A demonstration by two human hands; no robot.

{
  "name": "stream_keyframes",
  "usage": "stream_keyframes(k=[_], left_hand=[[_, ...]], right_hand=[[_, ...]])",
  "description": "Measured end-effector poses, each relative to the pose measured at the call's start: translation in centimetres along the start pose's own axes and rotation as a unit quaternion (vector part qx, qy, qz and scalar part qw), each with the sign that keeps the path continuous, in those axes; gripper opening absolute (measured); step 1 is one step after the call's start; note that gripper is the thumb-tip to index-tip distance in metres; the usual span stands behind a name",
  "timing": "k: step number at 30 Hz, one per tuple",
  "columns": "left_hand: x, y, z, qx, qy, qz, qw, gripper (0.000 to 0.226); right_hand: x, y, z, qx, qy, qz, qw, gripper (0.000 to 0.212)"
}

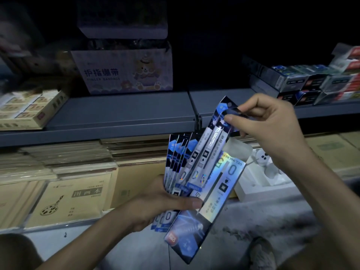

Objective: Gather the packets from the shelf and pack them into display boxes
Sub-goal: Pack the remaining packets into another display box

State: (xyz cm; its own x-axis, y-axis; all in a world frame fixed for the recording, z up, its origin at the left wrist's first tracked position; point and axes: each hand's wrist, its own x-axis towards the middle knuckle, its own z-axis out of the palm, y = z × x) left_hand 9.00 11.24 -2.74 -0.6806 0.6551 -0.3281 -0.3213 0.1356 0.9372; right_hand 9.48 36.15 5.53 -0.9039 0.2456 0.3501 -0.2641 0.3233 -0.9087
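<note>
My left hand [155, 203] grips a fanned bundle of several long blue-and-white gel refill packets [177, 162] together with a holographic display box [212, 193] that has its top flap open. My right hand [272, 121] pinches the top ends of two or three packets [212, 137] that stand tilted, their lower ends down by the box mouth and the bundle. Whether those ends are inside the box is hidden. The grey shelf [120, 114] runs behind the hands.
A finger bandage carton [124, 71] stands at the shelf's back, a cream box of small packs [27, 108] at left, stacked small boxes [311, 84] at right. Below the shelf lie brown notebooks [74, 197] and a white power strip [263, 168]. The scene is dim.
</note>
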Motion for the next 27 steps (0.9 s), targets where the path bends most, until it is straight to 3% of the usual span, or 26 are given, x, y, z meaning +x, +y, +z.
stream_keyframes(k=[18,23,27], left_hand=[[0.6,-0.5,-0.2,0.067,0.020,-0.006,0.998,0.037],[0.8,-0.9,-0.2,0.092,0.030,-0.005,0.995,0.037],[0.9,-0.9,-0.2,0.091,0.043,-0.003,0.995,0.035]], right_hand=[[-0.6,-0.5,-1.2,-0.098,-0.070,-0.062,0.991,0.017],[-0.5,-0.1,-1.0,-0.118,-0.097,-0.054,0.987,0.024],[-0.5,-0.1,-1.0,-0.155,-0.074,-0.031,0.985,0.025]])
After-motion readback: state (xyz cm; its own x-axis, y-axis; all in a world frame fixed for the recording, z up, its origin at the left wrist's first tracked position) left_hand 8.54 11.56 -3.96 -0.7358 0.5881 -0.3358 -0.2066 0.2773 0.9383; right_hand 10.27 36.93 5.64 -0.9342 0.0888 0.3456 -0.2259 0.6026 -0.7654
